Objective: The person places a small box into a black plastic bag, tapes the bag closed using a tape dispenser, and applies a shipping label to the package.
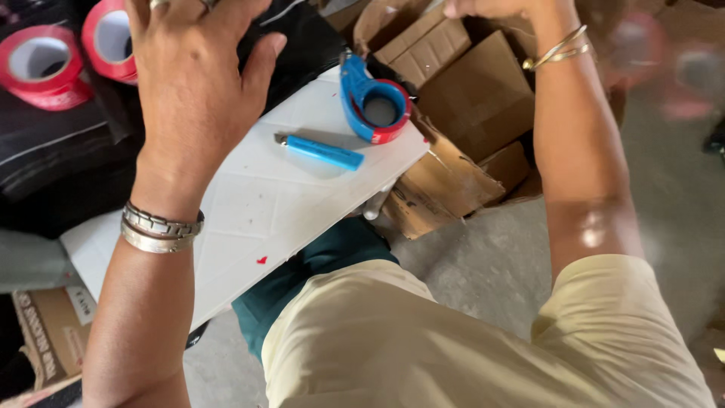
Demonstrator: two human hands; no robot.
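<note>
My left hand (192,75) is at the upper left with its fingers spread. It lies on black fabric (60,151) beside a white board (257,204) that rests across my lap. On the board are a blue tape dispenser (374,106) loaded with red tape and a blue lighter (321,151). Silver bracelets circle my left wrist. My right hand (491,7) reaches up over the cardboard boxes (476,98). Only its lower edge shows at the top of the frame, so its fingers are hidden. Gold bangles sit on that wrist.
Two red tape rolls (41,64) lie on the black fabric at the top left. Torn brown cardboard (438,189) hangs off the board's right corner. Grey concrete floor (483,257) runs to the right. A printed carton (45,332) sits at the lower left.
</note>
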